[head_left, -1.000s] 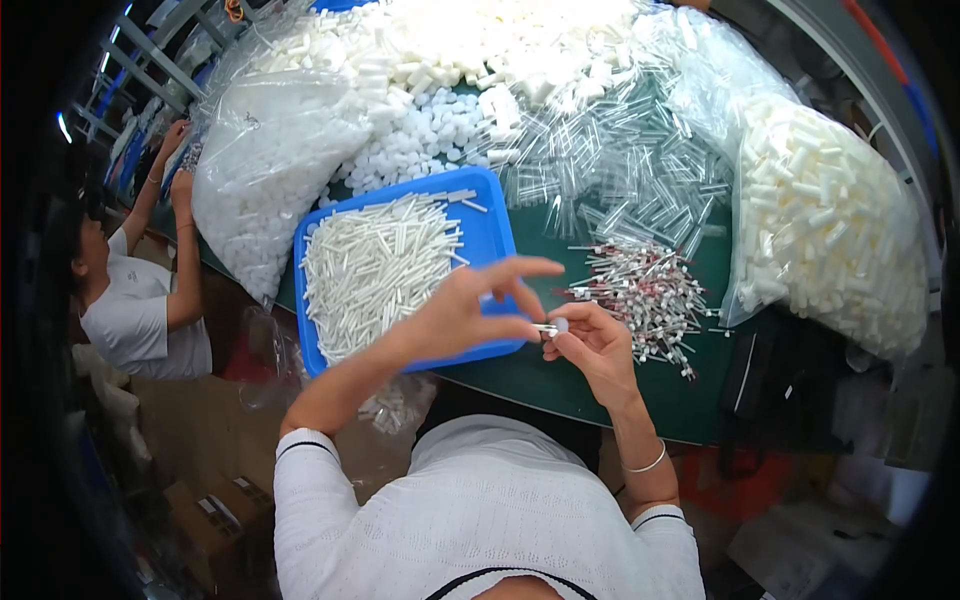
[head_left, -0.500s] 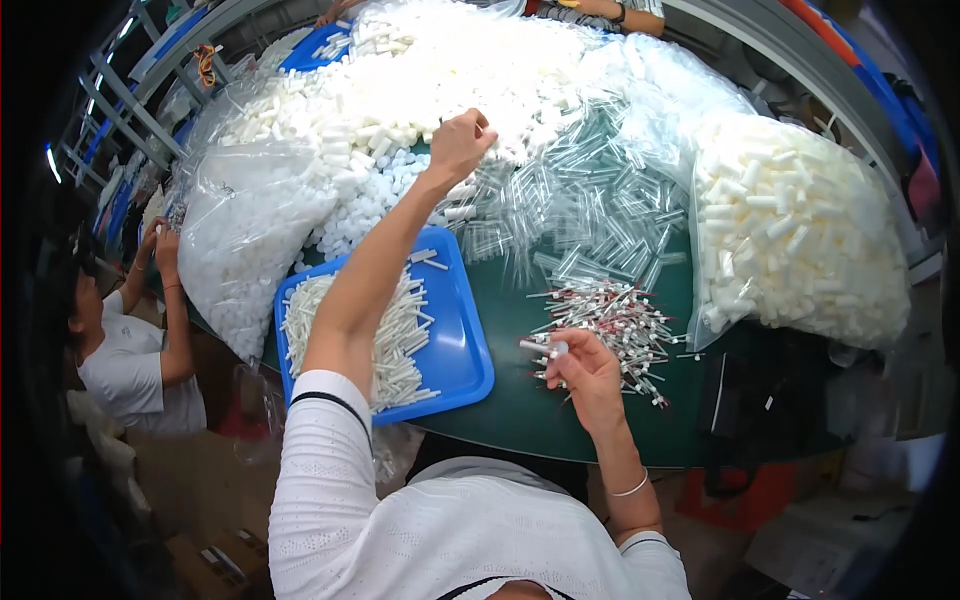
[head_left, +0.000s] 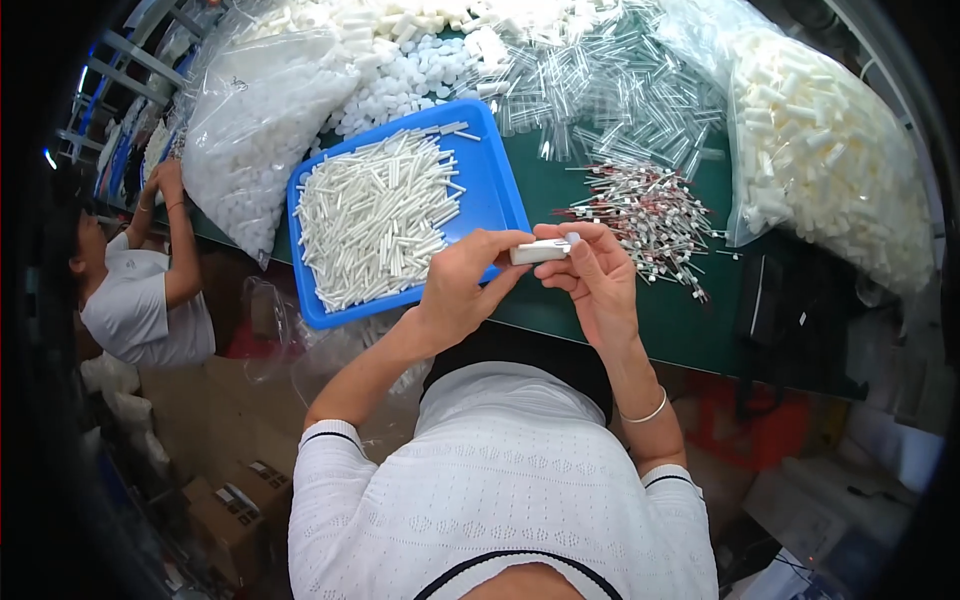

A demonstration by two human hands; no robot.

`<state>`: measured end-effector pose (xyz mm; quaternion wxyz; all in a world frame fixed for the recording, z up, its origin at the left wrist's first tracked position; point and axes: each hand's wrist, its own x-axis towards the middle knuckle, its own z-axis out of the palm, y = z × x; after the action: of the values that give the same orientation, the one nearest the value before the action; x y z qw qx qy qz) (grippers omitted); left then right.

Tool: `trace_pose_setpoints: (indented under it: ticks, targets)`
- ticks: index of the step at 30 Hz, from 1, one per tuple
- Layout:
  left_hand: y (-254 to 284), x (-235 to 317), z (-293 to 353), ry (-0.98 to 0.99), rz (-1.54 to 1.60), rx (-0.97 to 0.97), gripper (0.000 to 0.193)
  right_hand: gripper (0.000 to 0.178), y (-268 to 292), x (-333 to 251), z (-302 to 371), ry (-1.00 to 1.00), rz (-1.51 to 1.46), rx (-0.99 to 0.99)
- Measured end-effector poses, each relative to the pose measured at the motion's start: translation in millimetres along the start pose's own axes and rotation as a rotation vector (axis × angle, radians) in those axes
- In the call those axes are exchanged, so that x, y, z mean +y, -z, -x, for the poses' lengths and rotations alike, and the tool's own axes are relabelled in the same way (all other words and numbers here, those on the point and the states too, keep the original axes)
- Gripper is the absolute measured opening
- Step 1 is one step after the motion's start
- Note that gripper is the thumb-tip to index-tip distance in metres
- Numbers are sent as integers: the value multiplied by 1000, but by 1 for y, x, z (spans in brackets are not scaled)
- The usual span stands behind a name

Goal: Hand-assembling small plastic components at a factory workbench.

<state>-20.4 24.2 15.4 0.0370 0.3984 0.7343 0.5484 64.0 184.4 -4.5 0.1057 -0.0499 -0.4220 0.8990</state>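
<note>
Noted, largest first: clear bag of white plastic caps (head_left: 835, 150) at far right of green table (head_left: 600, 310), second clear bag (head_left: 255, 120) at far left, blue tray of white sticks (head_left: 495, 185) between, heap of red-tipped pieces (head_left: 650, 215) beside it; no labels legible. Small white plastic cap (head_left: 540, 250) held above table's near edge, pinched by left hand (head_left: 465, 290) fingertips, right hand (head_left: 600, 280) curled around its other end. Judged light, stiff, smooth, slippery; best gripped at ends.

A green worktable (head_left: 600, 310) stands above cardboard boxes (head_left: 235, 505) on the floor.
</note>
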Motion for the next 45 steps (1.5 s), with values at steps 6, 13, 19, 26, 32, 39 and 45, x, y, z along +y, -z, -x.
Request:
trace_pose_setpoints:
  ticks: [6,13,19,26,32,39,45]
  targets:
    - [10,-6,11,-42,-29,13,25,28,1,-1,10,-154,-231,-35]
    - [15,-8,9,-63,-57,14,26,25,-8,1,7,-124,10,-26]
    - [12,6,14,123,84,7,33,22,-7,13,5,63,311,32]
    - [33,-15,-31,247,270,-317,15,24,-15,-5,-25,713,1365,-157]
    - [62,-140,-168,-9,-726,88,15,22,1,-16,-22,487,1260,-49]
    - [67,-134,-185,87,-658,67,25,22,11,-27,-14,447,1225,-9]
    - [43,-26,-58,307,411,-415,26,21,2,-38,-11,338,966,27]
